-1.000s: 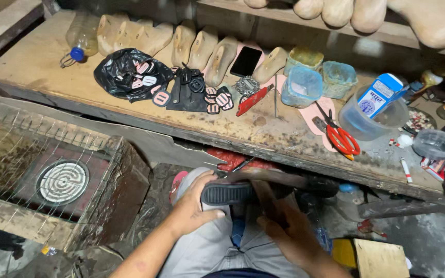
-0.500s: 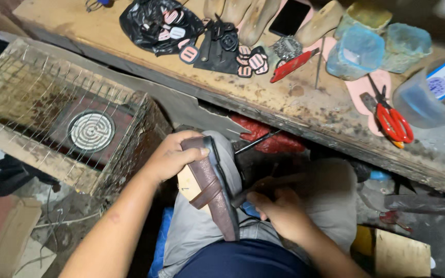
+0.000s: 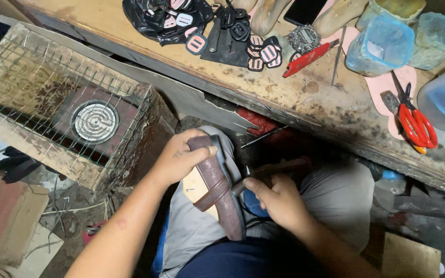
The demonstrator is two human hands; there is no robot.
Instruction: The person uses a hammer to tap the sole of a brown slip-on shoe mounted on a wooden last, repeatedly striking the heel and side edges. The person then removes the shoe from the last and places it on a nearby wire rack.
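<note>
The person is sitting at the workbench point(image 3: 305, 110) w/ a brown strappy shoe point(image 3: 217, 188) resting on edge over the lap, just below the bench's front edge. Left hand point(image 3: 181, 159) is clenching round the upper end of the shoe — thumb pressing on the strap side, fingers wrapping behind. Right hand point(image 3: 279, 198) is closing on a dark-handled tool point(image 3: 279, 167), its small tip touching the shoe's side near the sole edge; what kind of tool it is, can't tell.

Handling, as a guess: shoe looks light, the sole fairly stiff, straps soft and bendy — prob. best held by the sole's ends as the left hand is doing, not by the straps, which would give. The leather looks smooth, so maybe a bit slippy under pressure.

On the bench top: black plastic bag point(image 3: 153, 20) and buckles point(image 3: 263, 51) toward the far-left part, a red utility knife point(image 3: 307, 57) mid-bench, red-handled scissors point(image 3: 413, 121) near the front edge at right, blue-tinted plastic tubs point(image 3: 379, 44) by the far edge. Left of the person, a wire-mesh box w/ a round heater coil point(image 3: 95, 121) is sitting on the floor.

Hard to make out — the lower end of the shoe is disappearing against the dark clothing, the tool's working tip is tiny and half in shadow, and the space under the bench is too dark to read. Far edge of the bench is cut off.
</note>
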